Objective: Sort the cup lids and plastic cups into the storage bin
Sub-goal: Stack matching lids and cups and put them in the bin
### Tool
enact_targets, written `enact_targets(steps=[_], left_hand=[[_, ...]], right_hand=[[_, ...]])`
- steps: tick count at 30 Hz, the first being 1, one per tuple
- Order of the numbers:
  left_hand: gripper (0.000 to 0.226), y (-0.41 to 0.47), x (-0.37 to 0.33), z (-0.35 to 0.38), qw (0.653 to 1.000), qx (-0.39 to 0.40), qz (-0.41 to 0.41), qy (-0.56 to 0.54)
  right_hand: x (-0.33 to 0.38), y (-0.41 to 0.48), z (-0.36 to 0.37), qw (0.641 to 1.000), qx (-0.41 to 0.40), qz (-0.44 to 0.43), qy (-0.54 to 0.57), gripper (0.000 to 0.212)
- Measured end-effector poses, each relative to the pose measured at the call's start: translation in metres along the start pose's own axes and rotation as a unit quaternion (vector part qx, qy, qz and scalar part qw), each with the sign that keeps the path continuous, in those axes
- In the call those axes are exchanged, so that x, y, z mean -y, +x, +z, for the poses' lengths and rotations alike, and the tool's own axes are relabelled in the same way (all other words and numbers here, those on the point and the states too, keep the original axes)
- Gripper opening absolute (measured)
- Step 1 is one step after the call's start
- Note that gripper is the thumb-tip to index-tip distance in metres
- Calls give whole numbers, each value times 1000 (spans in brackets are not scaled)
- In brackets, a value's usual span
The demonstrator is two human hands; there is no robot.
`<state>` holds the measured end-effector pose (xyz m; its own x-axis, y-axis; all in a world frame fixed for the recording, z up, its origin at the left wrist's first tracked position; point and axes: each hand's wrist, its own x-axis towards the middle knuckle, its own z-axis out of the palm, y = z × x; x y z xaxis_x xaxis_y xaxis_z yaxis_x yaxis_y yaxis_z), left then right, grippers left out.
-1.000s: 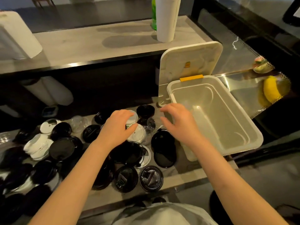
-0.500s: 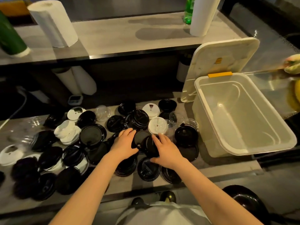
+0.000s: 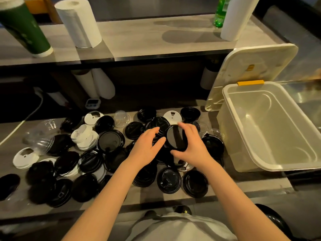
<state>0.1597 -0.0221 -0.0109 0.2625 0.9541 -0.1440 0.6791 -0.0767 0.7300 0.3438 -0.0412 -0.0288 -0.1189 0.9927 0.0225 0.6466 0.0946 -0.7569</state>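
Status of the sort: barely begun, in my judgement. The storage bin (image 3: 284, 166) stands at the right end of the counter (image 3: 139, 193) with its hinged cover (image 3: 257, 63) propped up behind it. I see nothing inside it, neither lid nor cup.

Grip: my right hand (image 3: 192, 146) pinches one black lid (image 3: 176, 139), fingers over its top edge and thumb under. The lid is tilted up on edge above the pile and sits well left of the bin. My left hand (image 3: 145, 150) hovers just beside that lid with its fingers loosely extended and holds nothing. I cannot tell whether its fingertips touch the lid.

Outstanding items:
- The other black lids (image 3: 169, 180) are spread over most of the counter, many overlapping.
- The white lids (image 3: 171, 115) lie among them, some stacked at the left.
- The clear cups (image 3: 40, 136) lie on their sides at the far left.

Assessment: the lid in hand is the only item underway. Everything else on the counter has yet to go into the bin.
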Motion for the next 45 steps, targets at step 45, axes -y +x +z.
enact_targets(steps=[45], left_hand=[[24,-63,77,-32,841,-120,-201,-488]], right_hand=[[78,-25,87,986,-38,51,151,93]])
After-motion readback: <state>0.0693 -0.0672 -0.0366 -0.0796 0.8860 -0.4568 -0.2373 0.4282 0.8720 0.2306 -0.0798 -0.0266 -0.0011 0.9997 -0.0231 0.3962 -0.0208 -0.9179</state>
